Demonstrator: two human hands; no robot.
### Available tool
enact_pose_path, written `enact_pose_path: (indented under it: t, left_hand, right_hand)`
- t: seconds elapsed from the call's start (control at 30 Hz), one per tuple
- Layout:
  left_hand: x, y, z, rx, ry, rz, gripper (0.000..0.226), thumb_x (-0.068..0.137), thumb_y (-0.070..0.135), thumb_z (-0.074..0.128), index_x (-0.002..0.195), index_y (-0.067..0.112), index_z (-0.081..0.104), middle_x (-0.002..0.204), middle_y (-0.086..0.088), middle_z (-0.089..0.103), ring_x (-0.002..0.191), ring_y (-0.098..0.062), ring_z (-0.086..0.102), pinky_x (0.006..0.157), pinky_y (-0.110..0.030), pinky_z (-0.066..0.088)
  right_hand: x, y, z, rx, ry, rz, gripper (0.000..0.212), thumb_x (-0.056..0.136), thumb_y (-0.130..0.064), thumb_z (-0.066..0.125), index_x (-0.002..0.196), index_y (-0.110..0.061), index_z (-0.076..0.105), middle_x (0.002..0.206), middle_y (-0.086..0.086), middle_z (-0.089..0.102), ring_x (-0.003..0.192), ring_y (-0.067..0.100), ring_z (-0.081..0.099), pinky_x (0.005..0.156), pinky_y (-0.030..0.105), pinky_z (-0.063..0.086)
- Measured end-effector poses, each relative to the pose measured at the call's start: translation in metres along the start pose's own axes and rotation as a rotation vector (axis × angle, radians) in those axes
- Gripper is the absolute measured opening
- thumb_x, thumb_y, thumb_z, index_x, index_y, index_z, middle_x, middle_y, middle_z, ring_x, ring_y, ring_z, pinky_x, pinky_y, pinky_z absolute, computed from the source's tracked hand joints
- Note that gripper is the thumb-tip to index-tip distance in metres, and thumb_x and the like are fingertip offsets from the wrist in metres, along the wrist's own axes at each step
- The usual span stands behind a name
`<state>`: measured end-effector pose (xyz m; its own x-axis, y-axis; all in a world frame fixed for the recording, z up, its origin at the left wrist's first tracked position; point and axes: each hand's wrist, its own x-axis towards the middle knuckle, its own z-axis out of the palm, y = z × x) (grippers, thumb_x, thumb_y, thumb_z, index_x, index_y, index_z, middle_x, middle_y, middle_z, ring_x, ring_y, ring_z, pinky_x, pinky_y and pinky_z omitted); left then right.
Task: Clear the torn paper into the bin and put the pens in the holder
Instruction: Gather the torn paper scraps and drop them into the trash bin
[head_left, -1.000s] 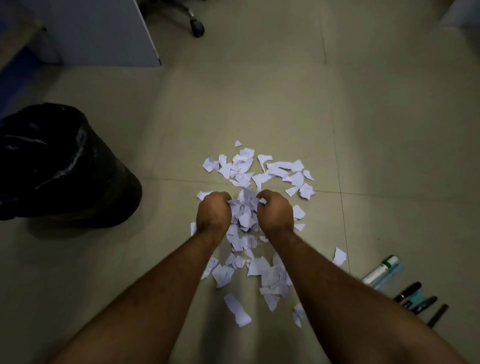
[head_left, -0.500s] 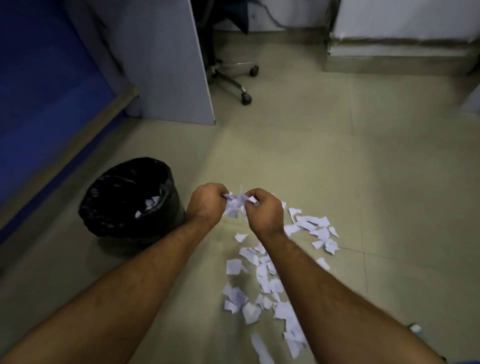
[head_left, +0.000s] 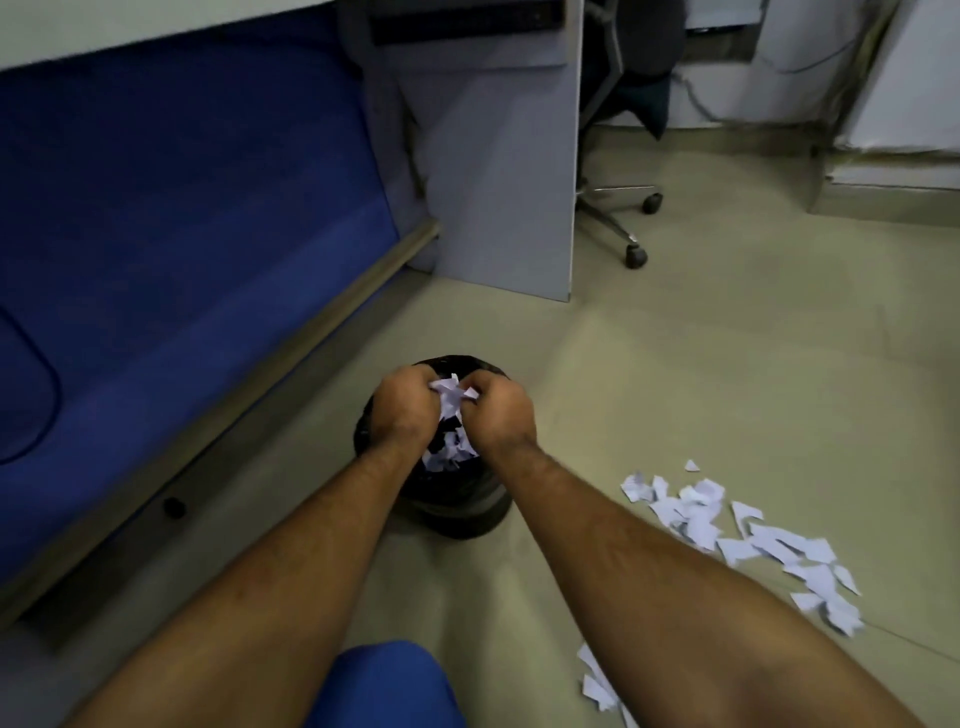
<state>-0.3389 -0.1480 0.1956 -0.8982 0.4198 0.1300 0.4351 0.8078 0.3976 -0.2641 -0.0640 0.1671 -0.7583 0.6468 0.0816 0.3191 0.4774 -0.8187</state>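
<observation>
My left hand (head_left: 404, 410) and my right hand (head_left: 500, 417) are side by side above the mouth of the black-lined bin (head_left: 457, 512), and together they grip a bunch of torn white paper (head_left: 448, 397). More scraps (head_left: 449, 452) show below my hands, inside the bin. A scatter of torn paper (head_left: 748, 540) lies on the floor to the right of the bin. No pens and no holder are in view.
A blue panel (head_left: 182, 249) with a wooden skirting runs along the left. Behind the bin stands a grey desk side panel (head_left: 504, 182), with an office chair's wheeled base (head_left: 623, 223) beside it. My blue-clad knee (head_left: 384, 686) is at the bottom.
Both hands lifted the bunch of paper off the floor pile and carried it left over the bin. The view swung left, so the pens dropped out of sight.
</observation>
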Motion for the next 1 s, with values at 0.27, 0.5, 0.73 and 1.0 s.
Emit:
enact_pose_path:
  t: [0.27, 0.5, 0.73, 1.0]
  left_hand:
    - [0.015, -0.039, 0.042, -0.007, -0.201, 0.033, 0.011, 0.088, 0.021, 0.064, 0.095, 0.013, 0.069, 0.09, -0.008, 0.068, 0.083, -0.024, 0.062, 0.069, -0.029, 0.047]
    - [0.006, -0.025, 0.055, 0.011, -0.201, 0.06, 0.014, 0.087, 0.012, 0.059, 0.095, 0.014, 0.07, 0.093, -0.006, 0.071, 0.082, -0.024, 0.066, 0.071, -0.037, 0.06]
    - [-0.013, 0.038, 0.048, -0.228, -0.212, 0.053, 0.014, 0.084, 0.021, 0.061, 0.085, 0.014, 0.074, 0.078, -0.004, 0.073, 0.075, -0.025, 0.069, 0.07, -0.036, 0.06]
    - [-0.094, 0.099, 0.136, -0.205, -0.402, 0.165, 0.018, 0.081, 0.029, 0.063, 0.091, 0.019, 0.075, 0.093, -0.003, 0.074, 0.092, -0.023, 0.067, 0.073, -0.024, 0.045]
  right_hand:
    - [0.017, 0.01, 0.032, -0.278, -0.272, 0.076, 0.032, 0.085, -0.021, 0.067, 0.116, -0.012, 0.069, 0.114, 0.009, 0.07, 0.108, 0.026, 0.064, 0.091, 0.032, 0.052]
    - [0.013, 0.02, 0.025, -0.129, -0.02, 0.12, 0.027, 0.084, -0.007, 0.056, 0.103, -0.018, 0.072, 0.103, 0.003, 0.073, 0.095, 0.024, 0.067, 0.073, 0.022, 0.044]
    - [-0.001, 0.037, -0.032, 0.048, 0.256, 0.219, 0.023, 0.083, -0.017, 0.057, 0.101, -0.021, 0.072, 0.097, 0.002, 0.074, 0.091, 0.023, 0.067, 0.076, 0.027, 0.049]
    - [-0.075, 0.141, -0.092, 0.086, 0.271, 0.405, 0.024, 0.083, -0.018, 0.059, 0.104, -0.021, 0.071, 0.094, -0.002, 0.074, 0.091, 0.018, 0.067, 0.073, 0.019, 0.041]
